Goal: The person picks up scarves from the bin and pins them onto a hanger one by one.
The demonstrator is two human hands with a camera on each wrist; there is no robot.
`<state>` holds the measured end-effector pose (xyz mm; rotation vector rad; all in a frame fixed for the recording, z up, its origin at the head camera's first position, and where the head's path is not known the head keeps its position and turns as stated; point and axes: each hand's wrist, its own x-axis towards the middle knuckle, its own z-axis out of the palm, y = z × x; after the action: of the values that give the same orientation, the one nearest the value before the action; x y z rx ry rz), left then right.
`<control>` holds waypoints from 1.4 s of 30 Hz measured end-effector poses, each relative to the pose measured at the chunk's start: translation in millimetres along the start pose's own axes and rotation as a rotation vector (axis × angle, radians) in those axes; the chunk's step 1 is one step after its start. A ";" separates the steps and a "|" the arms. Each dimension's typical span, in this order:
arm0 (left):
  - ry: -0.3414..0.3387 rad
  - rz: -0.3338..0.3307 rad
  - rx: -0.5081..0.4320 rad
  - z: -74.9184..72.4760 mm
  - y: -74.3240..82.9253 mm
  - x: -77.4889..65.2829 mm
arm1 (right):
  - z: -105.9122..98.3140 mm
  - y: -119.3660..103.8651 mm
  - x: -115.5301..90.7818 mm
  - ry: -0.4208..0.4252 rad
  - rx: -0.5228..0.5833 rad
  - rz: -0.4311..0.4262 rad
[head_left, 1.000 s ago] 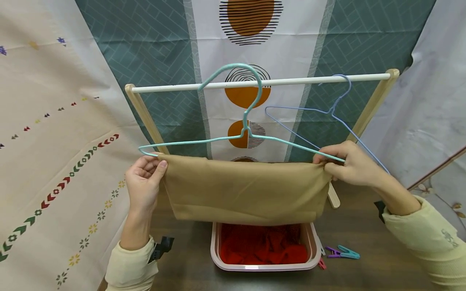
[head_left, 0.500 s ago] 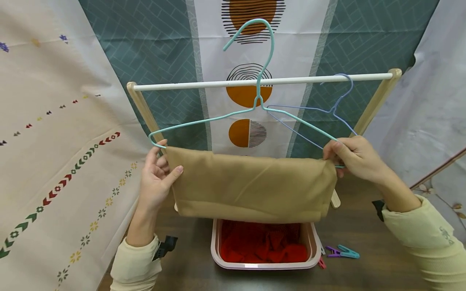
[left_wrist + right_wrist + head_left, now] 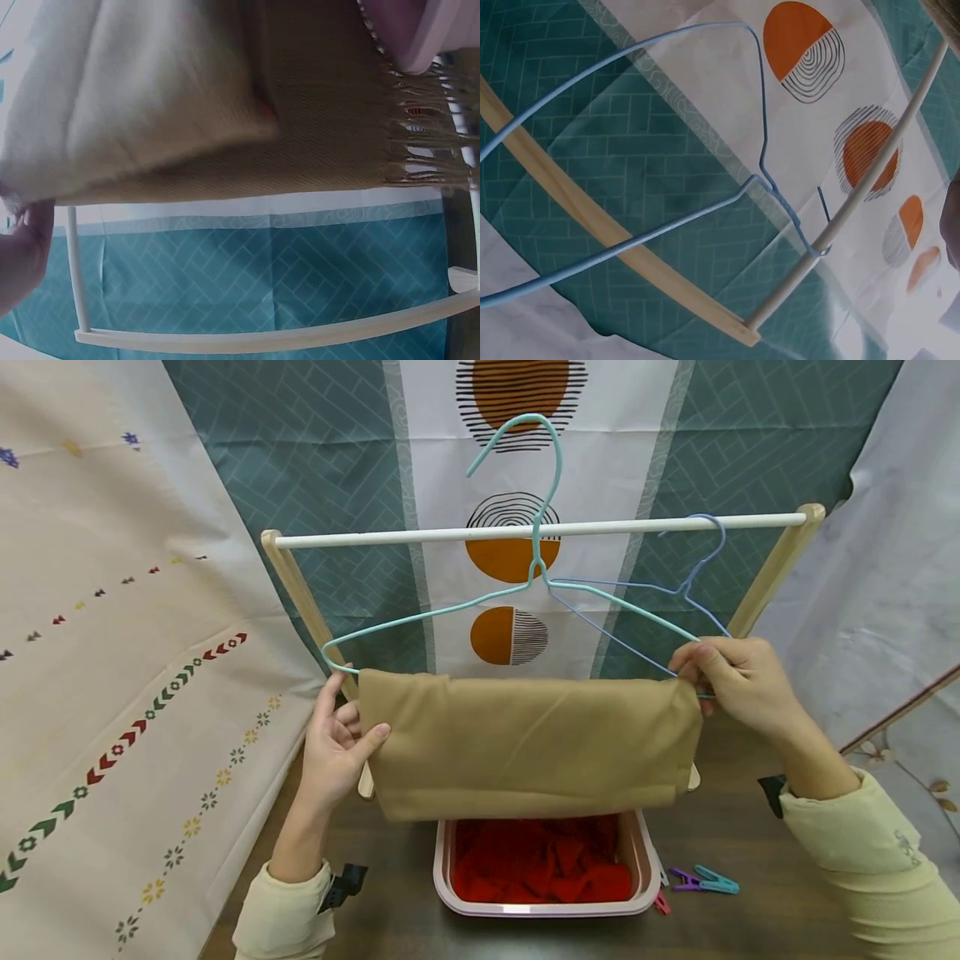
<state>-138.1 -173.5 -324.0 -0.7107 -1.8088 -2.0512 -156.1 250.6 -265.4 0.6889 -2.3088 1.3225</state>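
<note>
- Cloth, tan, pinched at one edge by left hand!
- Right hand clamped on teal hanger (blue hanger beyond it).
- Pink basin below both hands.

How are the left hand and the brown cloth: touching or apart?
Touching. The head view shows the left hand with its thumb lying on the front of the brown cloth.

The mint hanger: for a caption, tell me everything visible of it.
The mint hanger is slim, perhaps coated wire, with a curved hook, sloping shoulders and a lower bar mostly hidden by tan cloth. It's held upright before the white rail, not hung on it. The right hand grips its right end; the left hand is at its left corner.
</note>
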 end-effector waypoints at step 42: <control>0.026 0.236 0.141 -5.1 28.4 33.5 | -8.9 11.6 -20.6 -0.463 -0.206 -0.122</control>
<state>-151.3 -179.8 -282.3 -0.8111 -1.7424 -1.7565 -145.6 268.0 -280.5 1.1406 -2.6550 0.9244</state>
